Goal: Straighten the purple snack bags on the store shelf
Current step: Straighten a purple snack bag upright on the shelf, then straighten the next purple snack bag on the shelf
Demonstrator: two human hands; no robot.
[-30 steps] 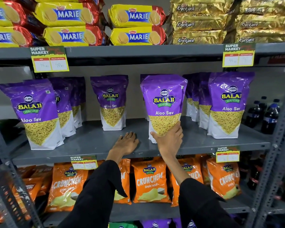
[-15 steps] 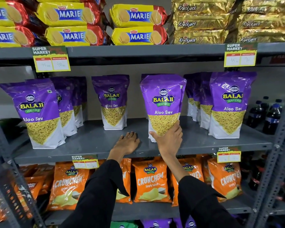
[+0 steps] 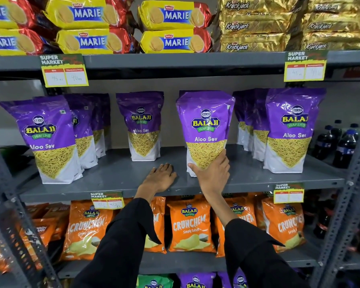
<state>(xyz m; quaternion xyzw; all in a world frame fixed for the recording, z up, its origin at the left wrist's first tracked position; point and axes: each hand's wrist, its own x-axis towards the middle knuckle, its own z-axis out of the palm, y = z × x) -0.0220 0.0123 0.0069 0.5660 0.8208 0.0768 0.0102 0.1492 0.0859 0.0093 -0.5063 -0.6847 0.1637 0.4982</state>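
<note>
Both hands are up at the middle shelf [image 3: 116, 175]: the right hand [image 3: 212, 175] cups the lower front of the centre purple bag [image 3: 205, 129], thumb on its left bottom corner and fingers spread up its right side, while the left hand [image 3: 161, 177] lies flat and open on the bare metal just beside it, holding nothing. That bag stands near the front edge, roughly upright and facing out. To finish this step well, I would judge it best to slide the base, not push the soft top, turn the label square to the aisle, and let go only once the bottom gusset sits flat, since a puffed pouch tips easily. The neighbouring purple bag [image 3: 142, 125] stands further back, so the two fronts look uneven; the left-hand bag [image 3: 48, 140] leans a little. The shelf is smooth grey painted steel, so bags should slide readily. Around it, yellow biscuit packs [image 3: 175, 28] fill the shelf above, orange crisp bags [image 3: 190, 227] the one below, and dark drink bottles [image 3: 341, 146] stand at the right.
</note>
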